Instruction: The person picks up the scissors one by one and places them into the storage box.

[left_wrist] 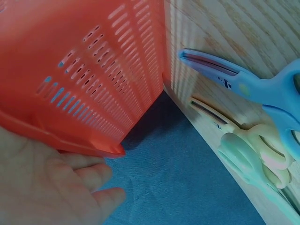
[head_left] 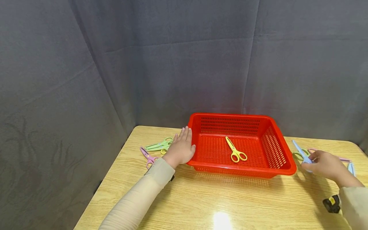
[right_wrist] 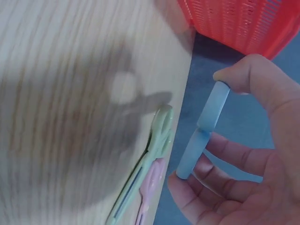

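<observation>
pinching with the right hand [head_left: 327, 166]: one pair of blue scissors [head_left: 304, 157], caught by the handles between thumb and fingers, tilted blade-first toward the grey curtain [head_left: 192, 64], just right of the red basket [head_left: 241, 168]. spread along the basket's left rim: left hand [head_left: 181, 150], straight in the fingers, touching the rim.

contained in the basket: one pair of yellow scissors [head_left: 233, 150], lying on the perforated bottom with blade to back left, handles to front right.

laid on the wooden bench [head_left: 244, 201], left of the basket: one pair of purple scissors [head_left: 147, 155]; one pair of green scissors [head_left: 156, 146], overlapping the handles of a pale yellow pair [left_wrist: 229, 124].

laid on the bench, right of the basket: one light-green pair [right_wrist: 147, 159]; one pink pair [right_wrist: 151, 182], just beside; one light-blue pair [head_left: 351, 169], partly hidden behind the right wrist.

worn on both arms: beige sleeves [head_left: 138, 198].
</observation>
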`<state>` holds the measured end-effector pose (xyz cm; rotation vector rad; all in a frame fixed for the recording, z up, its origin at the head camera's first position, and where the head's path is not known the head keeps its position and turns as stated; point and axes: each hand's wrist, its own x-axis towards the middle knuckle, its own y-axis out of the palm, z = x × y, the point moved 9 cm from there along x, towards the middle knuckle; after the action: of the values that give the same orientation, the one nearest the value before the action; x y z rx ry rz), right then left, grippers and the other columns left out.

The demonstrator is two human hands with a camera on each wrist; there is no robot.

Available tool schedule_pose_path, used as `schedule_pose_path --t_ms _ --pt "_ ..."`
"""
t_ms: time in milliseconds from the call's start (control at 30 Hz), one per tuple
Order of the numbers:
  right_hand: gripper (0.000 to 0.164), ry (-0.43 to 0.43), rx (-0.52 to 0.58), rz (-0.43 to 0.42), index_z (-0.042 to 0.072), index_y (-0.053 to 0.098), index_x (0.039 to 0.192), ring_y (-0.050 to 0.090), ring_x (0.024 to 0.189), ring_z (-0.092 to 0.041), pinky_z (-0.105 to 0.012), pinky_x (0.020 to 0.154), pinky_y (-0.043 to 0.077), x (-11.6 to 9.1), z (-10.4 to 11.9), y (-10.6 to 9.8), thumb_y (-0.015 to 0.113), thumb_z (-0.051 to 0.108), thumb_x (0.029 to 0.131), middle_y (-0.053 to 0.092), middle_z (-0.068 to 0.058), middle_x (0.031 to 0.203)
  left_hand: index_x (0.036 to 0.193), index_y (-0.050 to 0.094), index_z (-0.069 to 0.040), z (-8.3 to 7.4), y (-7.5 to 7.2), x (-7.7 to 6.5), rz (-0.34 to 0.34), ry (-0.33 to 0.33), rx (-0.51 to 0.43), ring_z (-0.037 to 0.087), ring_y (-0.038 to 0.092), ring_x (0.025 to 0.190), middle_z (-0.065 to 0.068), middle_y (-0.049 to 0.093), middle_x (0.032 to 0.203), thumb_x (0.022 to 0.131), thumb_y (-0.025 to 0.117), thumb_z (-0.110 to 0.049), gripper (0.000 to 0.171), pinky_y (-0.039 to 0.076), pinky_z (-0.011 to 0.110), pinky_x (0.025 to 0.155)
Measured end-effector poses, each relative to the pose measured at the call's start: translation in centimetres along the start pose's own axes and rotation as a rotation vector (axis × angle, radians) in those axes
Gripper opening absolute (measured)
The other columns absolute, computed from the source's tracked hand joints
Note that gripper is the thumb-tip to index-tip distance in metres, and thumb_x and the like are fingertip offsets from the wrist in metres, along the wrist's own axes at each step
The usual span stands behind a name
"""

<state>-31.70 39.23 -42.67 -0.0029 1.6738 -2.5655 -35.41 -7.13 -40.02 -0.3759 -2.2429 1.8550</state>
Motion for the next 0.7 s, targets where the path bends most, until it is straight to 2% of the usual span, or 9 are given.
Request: schedule_pose_path --t_ms 233,533,700 --pt "0.052 -0.005 0.003 -0.029 -0.016 0.06 0.102 0.062 0.078 -0.032 -0.035 0.062 0.046 -0.1 1.0 -1.1 0.074 0.032 0.087 0.066 -0.028 0.09 0.161 0.014 0.002 -0.1 -0.1 -0.1 0.002 0.003 0.002 0.032 0.006 0.156 0.018 0.008 0.169 0.106 0.04 -0.033 0.07 0.013 0.049 0.124" --pt "0.05 0.008 0.009 -0.058 -0.016 0.057 0.1 0.058 0.071 -0.028 -0.034 0.058 0.044 -0.5 2.8 -2.9 0.072 0.03 0.088 0.065 -0.023 0.085 0.161 0.012 0.001 0.0 0.0 0.0 0.011 0.001 0.002 0.031 0.005 0.156 0.017 0.007 0.169 0.107 0.04 -0.033 0.07 0.011 0.048 0.124" --pt "0.049 -0.018 0.015 -0.109 -0.016 0.058 0.1 0.056 0.069 -0.027 -0.033 0.057 0.043 -0.4 4.2 -4.2 0.073 0.028 0.087 0.064 -0.019 0.081 0.161 0.011 0.0 0.0 0.1 0.0 0.023 -0.002 0.0 0.03 0.003 0.156 0.016 0.006 0.169 0.107 0.039 -0.033 0.07 0.01 0.048 0.124"
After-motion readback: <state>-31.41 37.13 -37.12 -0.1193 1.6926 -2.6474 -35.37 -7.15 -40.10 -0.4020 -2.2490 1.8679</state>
